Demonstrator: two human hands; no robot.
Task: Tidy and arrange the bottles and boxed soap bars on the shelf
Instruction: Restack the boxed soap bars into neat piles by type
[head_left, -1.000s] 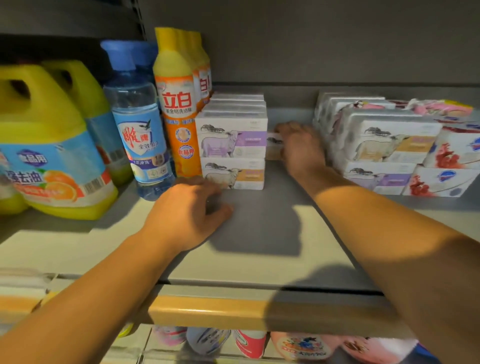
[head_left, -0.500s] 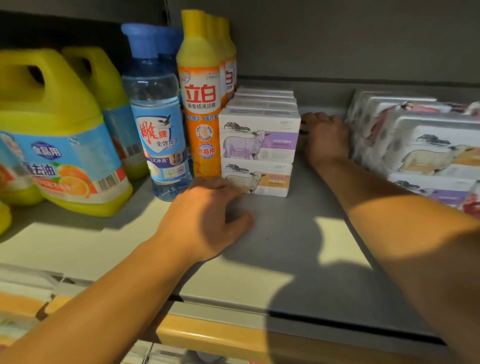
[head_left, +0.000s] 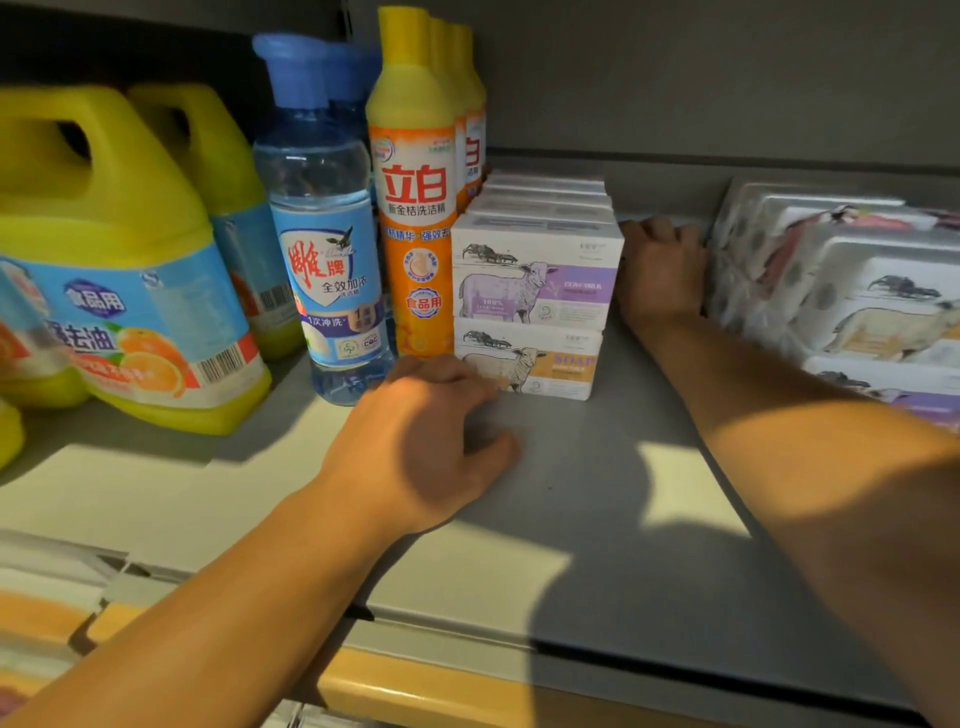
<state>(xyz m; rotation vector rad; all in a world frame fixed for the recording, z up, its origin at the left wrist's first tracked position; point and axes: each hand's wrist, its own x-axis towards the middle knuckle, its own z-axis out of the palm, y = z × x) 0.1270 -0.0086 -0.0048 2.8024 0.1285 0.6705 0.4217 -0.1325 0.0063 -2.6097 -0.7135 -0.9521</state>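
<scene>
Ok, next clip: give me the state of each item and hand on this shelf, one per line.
Yellow jugs: upright, capped.
Clear blue-capped bottle: upright, capped.
Orange bottle: upright, capped.
Lavender soap box: closed, stacked on the tan one.
Tan soap box: closed, on the shelf.
Right-side soap boxes: stacked.
Left hand: resting on the shelf, fingertips at the tan box.
Right hand: reaching behind, grip hidden.

One head-worn view looks forward and slightly down onto the grey shelf (head_left: 597, 519) from close in front, wide-angled so edges bow. The shelf's front lip crosses the bottom, its back wall the top. Both forearms enter from the lower corners. Bottles fill the left side, stacked soap boxes (head_left: 535, 306) the centre and right.
</scene>
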